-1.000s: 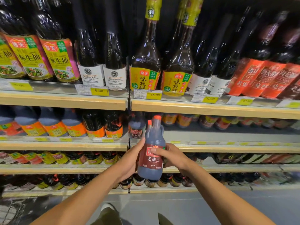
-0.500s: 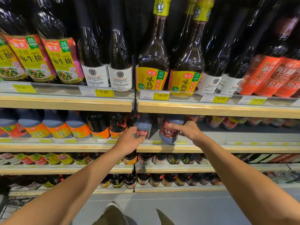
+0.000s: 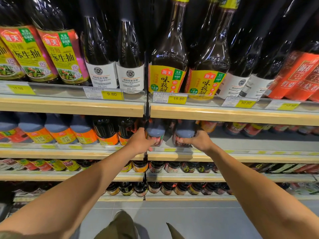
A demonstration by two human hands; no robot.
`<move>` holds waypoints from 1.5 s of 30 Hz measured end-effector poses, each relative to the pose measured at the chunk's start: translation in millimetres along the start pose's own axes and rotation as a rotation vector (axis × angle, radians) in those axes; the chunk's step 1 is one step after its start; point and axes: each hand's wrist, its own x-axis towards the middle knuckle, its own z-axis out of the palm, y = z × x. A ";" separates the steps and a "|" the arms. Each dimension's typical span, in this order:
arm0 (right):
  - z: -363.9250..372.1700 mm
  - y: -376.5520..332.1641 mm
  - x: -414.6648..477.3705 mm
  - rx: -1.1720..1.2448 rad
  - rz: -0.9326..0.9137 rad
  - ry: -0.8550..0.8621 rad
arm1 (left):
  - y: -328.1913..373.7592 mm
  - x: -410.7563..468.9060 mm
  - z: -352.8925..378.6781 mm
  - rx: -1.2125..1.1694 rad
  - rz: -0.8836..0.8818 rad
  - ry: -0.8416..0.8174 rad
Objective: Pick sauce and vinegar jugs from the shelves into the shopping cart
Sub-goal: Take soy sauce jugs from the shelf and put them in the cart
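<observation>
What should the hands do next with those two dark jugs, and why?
Probably pull both straight out toward the body: the left hand grips the left jug and the right hand grips the right jug, both standing on the shelf.

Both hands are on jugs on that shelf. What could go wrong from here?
One hand per jug: the left hand grips the left grey-shouldered, red-labelled sauce jug, the right hand its right-hand twin; either might slip.
The black orange-labelled bottles stand close beside the left hand and could be knocked.
The wooden shelf above sits low; jug tops might catch.
</observation>
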 end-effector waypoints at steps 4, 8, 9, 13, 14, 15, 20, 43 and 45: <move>-2.2 2.5 5.7 0.001 0.024 -0.052 | -7.5 5.6 3.2 0.063 0.027 0.009; -13.5 -1.7 9.7 -0.028 0.056 -0.148 | -11.3 10.3 6.8 0.056 0.028 0.000; -15.1 -3.9 9.3 -0.039 0.063 -0.152 | -11.9 11.9 7.4 0.052 0.024 -0.002; -16.1 -8.2 8.7 -0.047 0.042 -0.139 | -15.6 15.7 8.1 0.052 0.044 0.011; -16.0 -8.1 8.6 -0.034 0.036 -0.142 | -17.0 16.7 8.2 0.058 0.046 0.018; -15.3 -7.6 8.7 -0.021 0.029 -0.148 | -18.2 17.4 8.6 0.062 0.042 0.021; -5.0 -11.7 10.1 0.017 0.030 -0.183 | -21.1 23.6 10.1 0.034 0.059 -0.010; 18.0 -26.5 -6.0 -0.045 -0.048 -0.078 | -13.5 13.5 6.5 -0.069 -0.014 -0.063; 14.3 -28.8 -11.3 -0.058 -0.068 -0.071 | -11.1 6.8 5.8 -0.092 -0.021 -0.081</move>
